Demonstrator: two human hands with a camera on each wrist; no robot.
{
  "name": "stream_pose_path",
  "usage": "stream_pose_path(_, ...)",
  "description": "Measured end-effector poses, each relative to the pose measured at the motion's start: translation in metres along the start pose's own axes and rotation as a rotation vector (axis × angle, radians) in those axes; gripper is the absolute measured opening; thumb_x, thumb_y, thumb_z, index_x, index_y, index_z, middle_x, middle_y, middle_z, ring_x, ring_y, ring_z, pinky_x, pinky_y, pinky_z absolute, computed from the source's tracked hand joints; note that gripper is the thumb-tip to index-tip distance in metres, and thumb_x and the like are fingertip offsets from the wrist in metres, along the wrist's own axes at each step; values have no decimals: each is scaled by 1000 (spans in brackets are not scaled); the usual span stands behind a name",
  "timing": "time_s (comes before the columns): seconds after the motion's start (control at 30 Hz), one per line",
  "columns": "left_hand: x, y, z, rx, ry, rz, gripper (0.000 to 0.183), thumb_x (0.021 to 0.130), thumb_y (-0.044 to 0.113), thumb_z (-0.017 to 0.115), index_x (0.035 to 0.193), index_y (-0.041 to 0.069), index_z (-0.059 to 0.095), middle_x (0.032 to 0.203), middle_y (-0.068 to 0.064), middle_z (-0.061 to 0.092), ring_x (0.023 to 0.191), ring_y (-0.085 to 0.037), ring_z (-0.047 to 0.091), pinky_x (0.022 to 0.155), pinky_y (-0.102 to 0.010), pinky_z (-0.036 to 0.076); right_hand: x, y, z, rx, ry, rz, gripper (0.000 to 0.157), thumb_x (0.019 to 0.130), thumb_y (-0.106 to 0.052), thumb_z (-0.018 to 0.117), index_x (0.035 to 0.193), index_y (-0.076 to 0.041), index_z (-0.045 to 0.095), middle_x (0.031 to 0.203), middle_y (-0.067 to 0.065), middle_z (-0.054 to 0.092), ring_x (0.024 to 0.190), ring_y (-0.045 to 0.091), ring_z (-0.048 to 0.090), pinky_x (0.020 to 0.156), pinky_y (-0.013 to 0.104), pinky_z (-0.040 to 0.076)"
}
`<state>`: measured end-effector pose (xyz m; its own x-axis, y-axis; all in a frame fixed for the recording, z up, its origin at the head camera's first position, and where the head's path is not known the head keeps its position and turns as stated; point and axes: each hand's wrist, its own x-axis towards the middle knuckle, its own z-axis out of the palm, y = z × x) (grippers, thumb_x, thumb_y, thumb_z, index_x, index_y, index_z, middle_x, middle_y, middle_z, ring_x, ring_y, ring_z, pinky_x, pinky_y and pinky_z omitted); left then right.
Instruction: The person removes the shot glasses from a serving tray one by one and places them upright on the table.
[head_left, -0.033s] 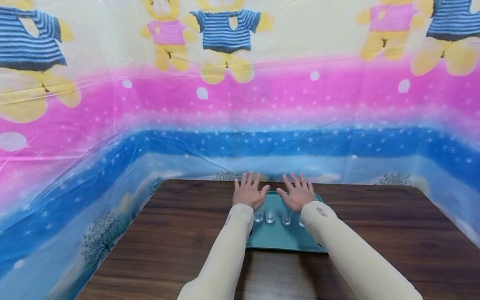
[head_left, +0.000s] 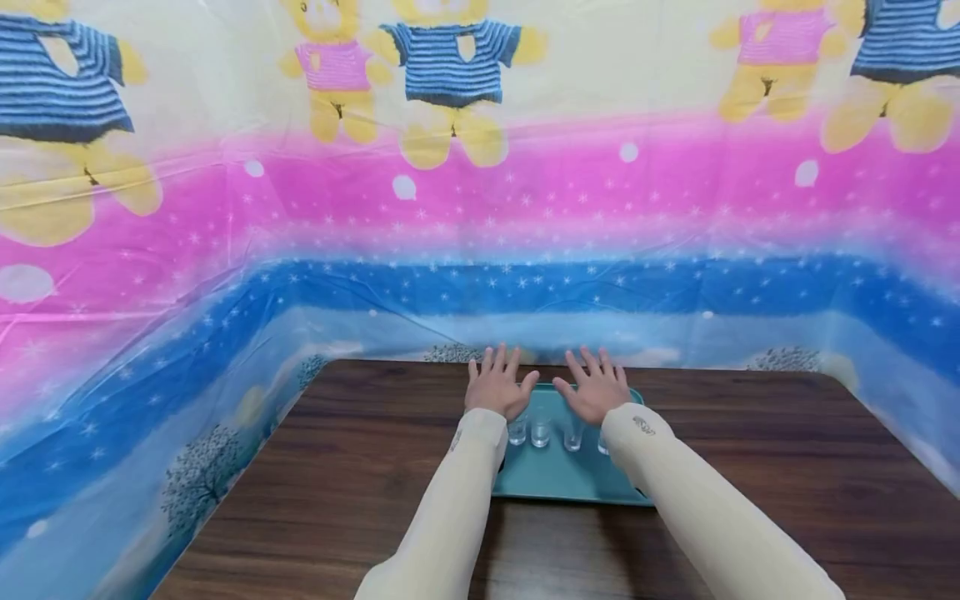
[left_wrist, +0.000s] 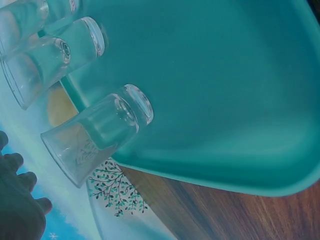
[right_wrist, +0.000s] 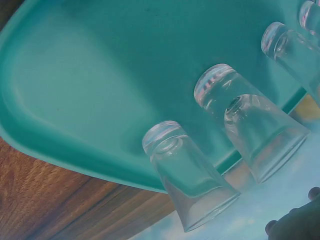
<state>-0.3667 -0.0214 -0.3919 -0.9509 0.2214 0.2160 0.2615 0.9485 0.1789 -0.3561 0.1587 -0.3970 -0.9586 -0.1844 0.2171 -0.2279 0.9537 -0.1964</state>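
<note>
Writing first: small dark mark on the right cuff [head_left: 643, 425], a similar one on the left cuff [head_left: 456, 439]; both too small to read. Hands: left hand [head_left: 498, 387] and right hand [head_left: 596, 390] were side by side just below the middle of the head view, palms down, arms reaching in from the bottom edge in cream sleeves [head_left: 701, 496]. Fingers on both were straight and fanned wide, thumbs pointing in at each other with a gap between; neither had hold of anything. Left wrist view put the left fingertips at the lower left, clear of the nearest glass [left_wrist: 97, 135]; right wrist view had the right ones at the lower right, also apart from the glass. Clear glasses [head_left: 540, 433] stood upright in a row on the tray, lower middle of the head view, right below the hands; four were visible there, the rightmost partly behind the right cuff. Tray [head_left: 570, 479] was teal with a raised rim, lying on a dark wood-grain table [head_left: 360, 467] that filled the bottom of the frame. Behind it, a printed sheet [head_left: 525, 217] wrapped the back and sides: teddy bears [head_left: 456, 75] up top, pink and blue bands with snowflakes below, a tree [head_left: 206, 471] at lower left.
</note>
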Motion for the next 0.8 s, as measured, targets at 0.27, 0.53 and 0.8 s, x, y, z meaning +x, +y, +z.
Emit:
stream_pose_path(0.27, -3, -7, -7, -13, -9, -19, 61, 87, 56, 16, 138, 23, 13, 143, -3, 7, 128, -24, 1, 99, -45, -1, -5, 2, -6, 24, -41, 5, 62, 88, -54, 26, 138, -17, 18, 142, 12, 11, 127, 34, 1, 96, 52, 2)
stream_pose_path(0.53, -3, -38, -14, -85, -49, -107, 61, 90, 51, 19, 136, 13, 23, 139, -11, 20, 127, -30, 13, 98, -46, 12, -12, 21, -13, 101, -60, -17, 60, 91, -48, 27, 138, -12, 16, 140, 16, 15, 126, 35, 10, 95, 52, 12)
stream_pose_path(0.8, -12, -78, -6, -333, -182, -107, 45, 93, 38, 28, 127, 9, 39, 125, -11, 40, 114, -26, 37, 87, -43, 33, -30, 43, -32, 215, -174, -43, 60, 90, -47, 28, 136, -8, 24, 136, 19, 20, 123, 37, 15, 92, 54, 18)
